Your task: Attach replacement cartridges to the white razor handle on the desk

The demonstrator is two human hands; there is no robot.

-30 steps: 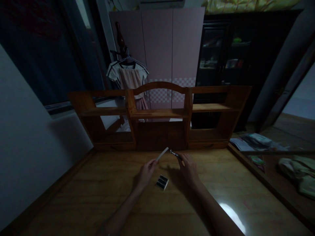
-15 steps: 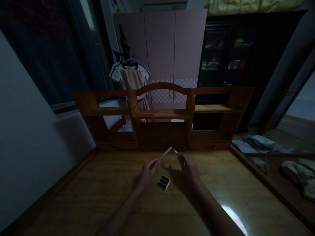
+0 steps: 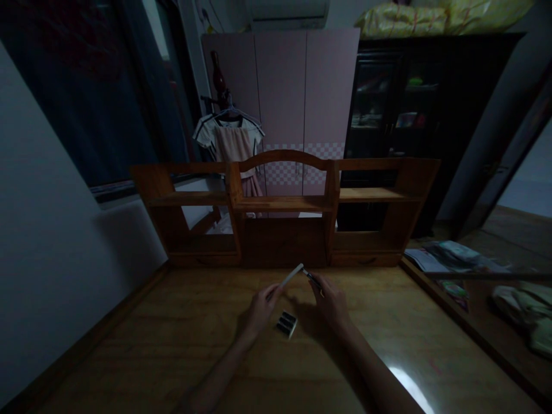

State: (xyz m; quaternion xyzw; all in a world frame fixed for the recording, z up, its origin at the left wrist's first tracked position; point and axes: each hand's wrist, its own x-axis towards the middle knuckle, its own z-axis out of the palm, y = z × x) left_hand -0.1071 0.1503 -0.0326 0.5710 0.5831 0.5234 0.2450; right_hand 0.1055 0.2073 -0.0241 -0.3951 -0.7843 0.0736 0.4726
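Note:
My left hand is closed round the lower end of a pale, narrow flat strip, which slants up to the right. In my right hand is a slim tool with a dark handle and shiny metal tip; its exact kind is too small to make out. The tool's tip meets or nearly meets the strip's upper end, and I cannot tell whether they touch. Below and between my hands, a small white tray with dark blocks in it lies on the wooden desktop.
A wooden shelf unit stands along the desk's back edge. A white wall borders the left side. Past the right edge lie papers and a pale cloth bundle. Bright light reflects off the desk at the lower right.
The tool's tip has come against or very near the strip's upper end, where a small gap showed before. The whole view has shifted slightly downward in the picture.

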